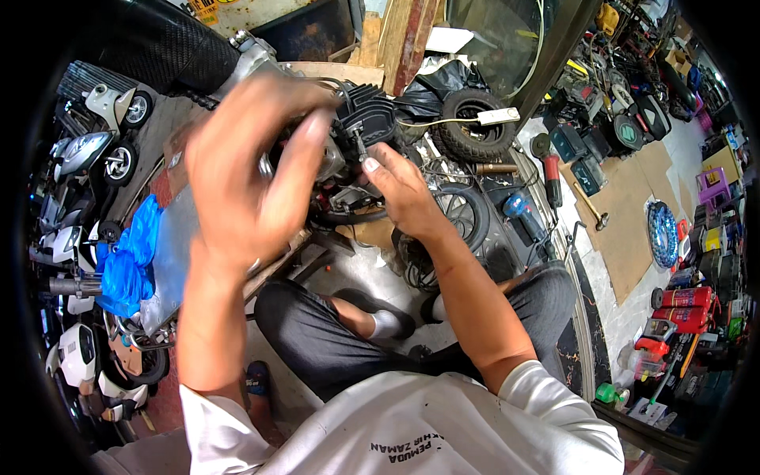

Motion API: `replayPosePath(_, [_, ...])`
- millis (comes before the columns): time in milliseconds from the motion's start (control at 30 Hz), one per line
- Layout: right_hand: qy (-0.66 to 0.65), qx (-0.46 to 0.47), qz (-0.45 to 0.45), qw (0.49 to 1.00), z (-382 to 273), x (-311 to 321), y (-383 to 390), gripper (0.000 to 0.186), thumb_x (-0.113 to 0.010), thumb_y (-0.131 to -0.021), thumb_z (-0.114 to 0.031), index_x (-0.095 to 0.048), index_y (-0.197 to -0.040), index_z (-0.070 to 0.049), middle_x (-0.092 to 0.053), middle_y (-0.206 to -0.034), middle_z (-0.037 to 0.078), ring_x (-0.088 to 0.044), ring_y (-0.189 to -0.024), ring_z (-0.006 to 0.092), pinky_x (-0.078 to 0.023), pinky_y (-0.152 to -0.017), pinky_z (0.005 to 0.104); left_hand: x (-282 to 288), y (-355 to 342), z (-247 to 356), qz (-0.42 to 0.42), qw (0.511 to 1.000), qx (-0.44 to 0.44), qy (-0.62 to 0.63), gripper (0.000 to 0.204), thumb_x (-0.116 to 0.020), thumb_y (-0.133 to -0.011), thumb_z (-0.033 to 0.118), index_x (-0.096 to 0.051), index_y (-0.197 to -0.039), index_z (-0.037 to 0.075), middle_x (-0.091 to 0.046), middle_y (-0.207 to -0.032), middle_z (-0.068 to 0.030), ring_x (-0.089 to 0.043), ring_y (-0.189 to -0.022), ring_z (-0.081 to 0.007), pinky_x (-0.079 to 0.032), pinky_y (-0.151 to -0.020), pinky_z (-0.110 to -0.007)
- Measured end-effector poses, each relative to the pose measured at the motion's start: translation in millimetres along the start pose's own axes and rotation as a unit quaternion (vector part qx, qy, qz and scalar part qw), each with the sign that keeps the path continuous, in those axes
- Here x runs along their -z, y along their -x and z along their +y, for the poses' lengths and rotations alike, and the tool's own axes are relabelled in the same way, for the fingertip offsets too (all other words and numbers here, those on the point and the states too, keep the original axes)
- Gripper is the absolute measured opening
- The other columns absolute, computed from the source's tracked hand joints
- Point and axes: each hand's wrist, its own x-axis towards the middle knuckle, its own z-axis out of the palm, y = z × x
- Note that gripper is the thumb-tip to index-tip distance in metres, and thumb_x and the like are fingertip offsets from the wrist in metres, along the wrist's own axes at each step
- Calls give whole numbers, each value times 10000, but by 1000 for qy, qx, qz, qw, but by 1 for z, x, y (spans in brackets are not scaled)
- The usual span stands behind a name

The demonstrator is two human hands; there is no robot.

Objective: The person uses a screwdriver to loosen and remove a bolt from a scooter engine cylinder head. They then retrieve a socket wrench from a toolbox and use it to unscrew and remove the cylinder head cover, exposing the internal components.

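Observation:
In front of me sits an engine with a black finned cylinder [370, 111]. My right hand [404, 190] is at its near side. Thumb and fingers there pinch a slim silvery metal piece [359, 142], its kind too small to make out, which reaches up against the fins. Raised closer to the camera, my left hand [245, 158] is smeared by motion. Its fingers are bent over with the thumb below them, and whether anything is between them does not show. This hand hides the engine's left part.
Beyond the engine lie a knobby tyre [475, 123] and a white power strip [498, 116]. On the right are a red angle grinder [548, 166], a blue power tool [524, 215] and a hammer [591, 206] on cardboard. Blue plastic [133, 257] and parked scooters [87, 154] stand left.

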Motion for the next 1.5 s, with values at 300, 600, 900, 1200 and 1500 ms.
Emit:
replayPosePath(300, [133,71,-19,988,-15,18,-16,331,-543,-1120,-302,-647,-1145,11,-663,-924,69,-595,-878,159,-509,-855,356,-107,-91,-104,-493,826,177,-209,568,-576,-1069,482,-749,-1216,-38,-729,-1218,-302,-692,-1178,-449,-532,-1015,-507])
replayPosePath(600, [532,205,-127,811,-59,45,-35,447,-592,-1071,-446,-708,-946,-32,-727,-845,211,-712,-875,440,-540,-781,548,-113,-85,-106,-466,841,219,-163,699,-629,-1014,625,-746,-1269,-15,-724,-1293,-257,-691,-1230,-412,-526,-1059,-462])
replayPosePath(900, [855,293,-290,315,-153,-27,-21,130,-678,-886,-198,-773,-797,-188,-694,-757,-9,-672,-774,199,-447,-739,365,-108,-71,-118,-474,862,140,-113,666,-721,-936,634,-789,-1200,27,-771,-1165,-247,-736,-1110,-403,-561,-967,-467])
replayPosePath(1200, [774,224,-192,559,-106,-48,0,138,-669,-863,-172,-714,-935,-64,-713,-699,61,-745,-731,250,-539,-675,391,-90,-46,-106,-499,859,113,-22,552,-762,-924,562,-808,-1177,74,-789,-1132,-194,-747,-1045,-370,-569,-942,-447])
replayPosePath(1500, [766,240,-268,533,-115,-74,-7,126,-634,-910,-176,-681,-974,-79,-741,-751,75,-746,-714,245,-498,-738,397,-73,-52,-100,-312,914,232,114,516,-639,-1058,457,-757,-1230,-15,-764,-1083,-251,-714,-999,-320,-537,-946,-414])
